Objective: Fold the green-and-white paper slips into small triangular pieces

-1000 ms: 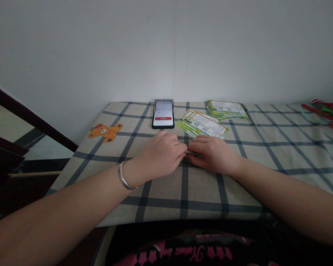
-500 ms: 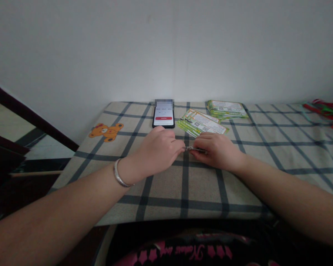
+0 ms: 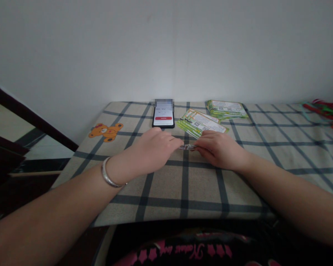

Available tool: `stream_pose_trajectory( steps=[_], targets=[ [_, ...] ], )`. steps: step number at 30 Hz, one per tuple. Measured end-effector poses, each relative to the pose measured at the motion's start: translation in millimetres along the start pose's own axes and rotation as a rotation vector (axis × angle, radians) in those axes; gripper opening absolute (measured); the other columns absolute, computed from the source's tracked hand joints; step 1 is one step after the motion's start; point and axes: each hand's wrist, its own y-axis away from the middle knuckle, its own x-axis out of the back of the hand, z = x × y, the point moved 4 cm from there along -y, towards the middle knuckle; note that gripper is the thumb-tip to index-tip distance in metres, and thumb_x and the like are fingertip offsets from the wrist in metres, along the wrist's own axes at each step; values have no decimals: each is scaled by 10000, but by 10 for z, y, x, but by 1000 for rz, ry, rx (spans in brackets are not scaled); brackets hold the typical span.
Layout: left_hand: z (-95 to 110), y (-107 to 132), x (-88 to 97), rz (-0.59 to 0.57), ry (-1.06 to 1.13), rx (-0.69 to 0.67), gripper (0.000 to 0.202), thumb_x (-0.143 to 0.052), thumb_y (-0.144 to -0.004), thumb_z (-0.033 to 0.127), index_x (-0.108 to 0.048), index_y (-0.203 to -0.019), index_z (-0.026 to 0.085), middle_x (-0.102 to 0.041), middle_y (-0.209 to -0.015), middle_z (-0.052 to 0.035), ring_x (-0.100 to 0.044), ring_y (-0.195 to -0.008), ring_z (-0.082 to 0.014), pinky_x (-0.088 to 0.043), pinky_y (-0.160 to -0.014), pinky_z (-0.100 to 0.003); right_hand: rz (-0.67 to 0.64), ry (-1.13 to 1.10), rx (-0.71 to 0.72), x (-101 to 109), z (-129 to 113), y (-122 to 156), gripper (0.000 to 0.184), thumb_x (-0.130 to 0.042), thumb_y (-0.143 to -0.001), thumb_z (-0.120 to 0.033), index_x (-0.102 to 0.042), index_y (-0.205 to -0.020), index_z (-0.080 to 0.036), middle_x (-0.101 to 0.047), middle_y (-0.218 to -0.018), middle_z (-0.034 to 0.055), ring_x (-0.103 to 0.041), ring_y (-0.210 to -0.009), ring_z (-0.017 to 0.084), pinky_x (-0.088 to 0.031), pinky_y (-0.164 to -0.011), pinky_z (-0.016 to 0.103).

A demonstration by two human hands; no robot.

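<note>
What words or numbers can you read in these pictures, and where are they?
"00:02" on the phone screen; any digits after it are too blurred to read.
The red button on the phone: its label is too small to read.
The green cards: their print is too small to read.
The pink writing on the dark shirt: too blurred to read.

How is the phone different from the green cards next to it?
The smartphone is one single black thing, but the green-and-white printed cards are many, fanned out in a pile. The smartphone has a lit screen with a red bar, while the cards have printing and square QR codes. The smartphone lies straight, and the cards lie slanted. Both lie flat on the checked cloth.
</note>
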Motion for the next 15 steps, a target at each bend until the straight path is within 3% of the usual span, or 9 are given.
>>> stream_pose_trajectory(
  steps=[4,8,11,15],
  targets=[
    [-2,9,-7,-45,18,14,243,-469,-876,61,-629,-1031,158,-682,-873,-37,-622,-816,-199,-381,-702,-342,-33,-14,-14,6,4,-3,220,-429,-864,-151,-629,-773,-158,-565,-720,67,-517,-737,189,-369,-668,301],
    [-25,26,-36,-34,8,29,235,-455,-903,73,-596,-1076,144,-676,-838,-39,-610,-742,-181,-379,-678,-331,-54,-78,-21,-7,23,5,272,-429,-857,-142,-678,-966,-135,-605,-781,87,-537,-771,206,-395,-696,316],
    [-63,35,-46,11,-11,41,221,-417,-950,106,-566,-1111,133,-664,-790,-30,-596,-687,-172,-379,-655,-324,-26,-93,-2,-18,49,16,306,-432,-880,-157,-687,-1047,-130,-627,-807,98,-552,-791,214,-411,-715,325],
    [-116,21,-49,62,-77,34,205,-379,-978,135,-580,-1014,126,-662,-766,-38,-612,-684,-178,-383,-637,-315,69,-34,-19,-10,99,31,327,-444,-906,-170,-689,-1123,-154,-649,-845,98,-566,-814,214,-424,-732,322]
  ],
)
